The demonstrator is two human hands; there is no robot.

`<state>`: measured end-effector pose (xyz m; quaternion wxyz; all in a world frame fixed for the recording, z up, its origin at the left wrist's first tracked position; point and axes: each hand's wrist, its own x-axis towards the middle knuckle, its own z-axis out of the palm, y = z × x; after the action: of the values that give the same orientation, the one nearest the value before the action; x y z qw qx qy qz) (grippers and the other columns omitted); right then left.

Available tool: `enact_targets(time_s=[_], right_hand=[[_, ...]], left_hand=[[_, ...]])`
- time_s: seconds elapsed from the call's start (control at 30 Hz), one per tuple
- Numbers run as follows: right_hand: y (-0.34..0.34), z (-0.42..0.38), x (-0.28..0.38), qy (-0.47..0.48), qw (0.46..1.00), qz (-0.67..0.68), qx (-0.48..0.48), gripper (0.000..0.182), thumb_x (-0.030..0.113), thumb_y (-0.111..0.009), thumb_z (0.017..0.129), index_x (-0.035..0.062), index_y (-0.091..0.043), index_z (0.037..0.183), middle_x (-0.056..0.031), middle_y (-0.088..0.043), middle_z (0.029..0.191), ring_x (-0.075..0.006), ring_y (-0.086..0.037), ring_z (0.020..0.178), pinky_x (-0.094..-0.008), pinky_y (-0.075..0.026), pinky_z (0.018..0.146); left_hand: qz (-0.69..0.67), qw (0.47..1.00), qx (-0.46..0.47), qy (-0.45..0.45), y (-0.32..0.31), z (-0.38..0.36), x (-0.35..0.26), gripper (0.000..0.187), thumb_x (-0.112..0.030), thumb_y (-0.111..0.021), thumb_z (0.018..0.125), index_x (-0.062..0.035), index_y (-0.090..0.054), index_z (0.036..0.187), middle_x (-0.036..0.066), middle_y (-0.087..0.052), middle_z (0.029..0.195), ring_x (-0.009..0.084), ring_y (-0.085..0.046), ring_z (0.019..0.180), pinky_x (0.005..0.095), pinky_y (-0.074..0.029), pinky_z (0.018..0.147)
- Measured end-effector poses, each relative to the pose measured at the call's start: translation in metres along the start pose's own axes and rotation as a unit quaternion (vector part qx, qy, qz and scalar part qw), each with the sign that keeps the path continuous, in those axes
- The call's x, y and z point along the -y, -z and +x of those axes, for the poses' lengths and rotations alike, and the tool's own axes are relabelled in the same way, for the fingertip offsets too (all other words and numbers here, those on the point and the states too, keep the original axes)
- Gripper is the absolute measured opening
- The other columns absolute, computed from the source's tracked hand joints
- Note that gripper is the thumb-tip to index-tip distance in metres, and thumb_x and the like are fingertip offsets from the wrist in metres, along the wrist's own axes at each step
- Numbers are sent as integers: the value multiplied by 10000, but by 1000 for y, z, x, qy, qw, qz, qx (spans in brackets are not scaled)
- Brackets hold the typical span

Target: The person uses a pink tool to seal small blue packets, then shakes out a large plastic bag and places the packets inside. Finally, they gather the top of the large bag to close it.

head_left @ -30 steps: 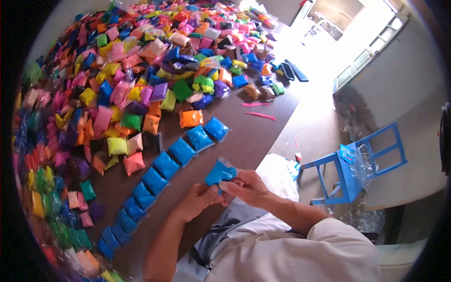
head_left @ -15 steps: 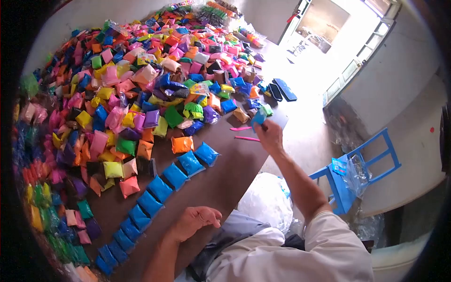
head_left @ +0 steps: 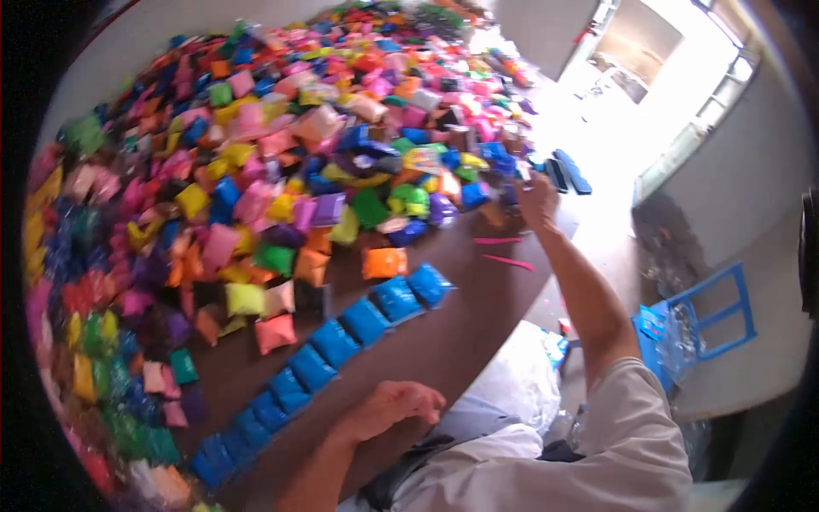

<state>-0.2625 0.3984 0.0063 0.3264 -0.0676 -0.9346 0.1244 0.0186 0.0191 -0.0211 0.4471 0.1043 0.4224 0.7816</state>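
My right hand reaches to the near right edge of a big heap of colourful packets, its fingertips blurred by motion among small items. Whether they grip anything cannot be made out. Below that hand lie two thin pink sticks on the brown table. My left hand hovers near the table's front edge, fingers loosely bent and nothing visible in them. To its left, a slanting row of blue packets runs across the table, packet against packet. An orange packet rests just behind the row's far end.
Dark blue flat objects lie at the table's far right corner. A large white plastic bag stands beside my lap. On the right is a blue chair with clear plastic on it. A bright doorway opens at the back.
The view has shifted, so the table appears lower and further right. My right hand has moved farther out to the heap's edge; the light-blue piece it held no longer shows. My left hand stays nearly still.
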Motion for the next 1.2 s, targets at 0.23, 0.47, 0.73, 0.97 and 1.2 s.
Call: enact_targets(time_s=[0.23, 0.47, 0.73, 0.97, 1.2], right_hand=[[24, -26, 51, 64, 987, 146, -15, 181, 203, -637, 837, 58, -605, 938, -143, -612, 815, -318, -608, 765, -403, -464, 658], [44, -88, 130, 209, 946, 141, 203, 230, 214, -611, 874, 30, -581, 740, -153, -580, 712, -294, -589, 665, -410, -429, 591], [86, -147, 269, 417, 830, 312, 200, 114, 104, -682, 774, 22, -631, 835, -117, -625, 837, -299, -612, 800, -396, -499, 693], [91, -162, 328, 507, 760, 333, 231, 145, 65, -667, 767, 14, -631, 899, -110, -618, 975, -280, -599, 853, -385, -488, 750], [69, -170, 355, 539, 738, 337, 227, 188, 36, -652, 753, 21, -616, 937, -115, -605, 1002, -289, -595, 861, -387, -492, 739]], left_hand=[[73, 997, 14, -24, -2, 5, -4, 311, -278, -488, 979, -15, -636, 903, 88, -628, 1036, 146, -585, 966, 300, -433, 913], [-6, 993, 79, -83, 0, 11, 5, 349, -310, -477, 985, -21, -608, 840, 81, -600, 953, 168, -594, 895, 307, -481, 836], [-65, 994, 39, -81, -6, 7, 2, 267, -258, -546, 931, 1, -602, 901, 61, -592, 895, 170, -587, 809, 315, -502, 791], [17, 986, 105, -128, 8, 23, 19, 279, -299, -574, 891, -28, -617, 843, 55, -604, 815, 174, -611, 773, 312, -513, 730], [72, 982, 75, -158, 9, 24, 22, 393, -401, -496, 942, -35, -633, 898, 81, -637, 828, 195, -635, 772, 319, -511, 750]])
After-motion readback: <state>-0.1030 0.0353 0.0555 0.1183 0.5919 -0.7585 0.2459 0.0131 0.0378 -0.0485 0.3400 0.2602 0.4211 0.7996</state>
